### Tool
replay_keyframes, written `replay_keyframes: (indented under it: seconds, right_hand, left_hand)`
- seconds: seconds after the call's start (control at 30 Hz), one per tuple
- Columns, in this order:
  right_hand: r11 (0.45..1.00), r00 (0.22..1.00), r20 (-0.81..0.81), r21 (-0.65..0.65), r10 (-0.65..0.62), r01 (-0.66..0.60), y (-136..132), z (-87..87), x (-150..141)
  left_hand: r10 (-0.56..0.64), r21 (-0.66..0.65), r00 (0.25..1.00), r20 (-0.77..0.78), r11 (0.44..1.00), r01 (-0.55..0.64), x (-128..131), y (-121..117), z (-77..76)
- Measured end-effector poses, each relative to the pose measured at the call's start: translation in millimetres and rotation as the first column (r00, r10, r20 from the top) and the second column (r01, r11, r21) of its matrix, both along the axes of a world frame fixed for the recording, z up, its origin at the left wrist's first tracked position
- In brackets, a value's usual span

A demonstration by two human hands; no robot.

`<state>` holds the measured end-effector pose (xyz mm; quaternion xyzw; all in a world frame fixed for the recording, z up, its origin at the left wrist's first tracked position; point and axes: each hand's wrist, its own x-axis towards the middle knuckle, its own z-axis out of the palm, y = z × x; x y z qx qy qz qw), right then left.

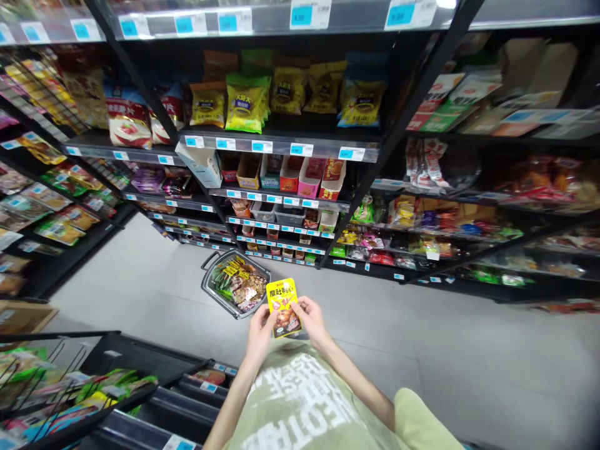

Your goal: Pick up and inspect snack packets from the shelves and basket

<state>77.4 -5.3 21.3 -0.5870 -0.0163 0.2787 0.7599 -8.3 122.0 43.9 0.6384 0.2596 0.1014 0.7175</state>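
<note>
I find the left hand [260,324] and right hand [311,315] pinching opposite edges of the yellow snack pouch [284,305] before the T-shirt [304,400], apparently to leave its printed front readable, the loaded shopping basket [219,304] standing on the floor [375,325] beyond.

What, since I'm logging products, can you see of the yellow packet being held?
The packet is flat and roughly rectangular, seemingly glossy plastic. Its yellow upper front carries large black characters with red markings below; the darker lower part shows brown food and a small green mark. No tear is visible. It faces the camera, slightly tilted, just beyond the green shirt. It sits in the grip of the left hand and right hand, thumbs on its front.
</note>
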Motion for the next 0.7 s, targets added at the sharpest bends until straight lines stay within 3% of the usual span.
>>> replay_keyframes:
  seconds: [0.23,0.43,0.7]
  right_hand:
    - [0.997,0.998,-0.015,0.032,0.065,-0.065,-7,11.5,-2]
    - [0.995,0.988,-0.137,0.083,0.068,-0.057,-7,2.1,-4]
    - [0.989,0.968,-0.241,0.147,0.066,-0.031,-7,-0.4,-3]
  left_hand:
    - [0.087,0.005,0.996,0.001,0.996,-0.087,1,-5,0.6]
    - [0.125,-0.072,0.992,0.006,0.99,-0.124,-4,-8,-5.2]
    - [0.108,-0.087,0.994,0.017,0.991,-0.106,-5,-10,-0.8]
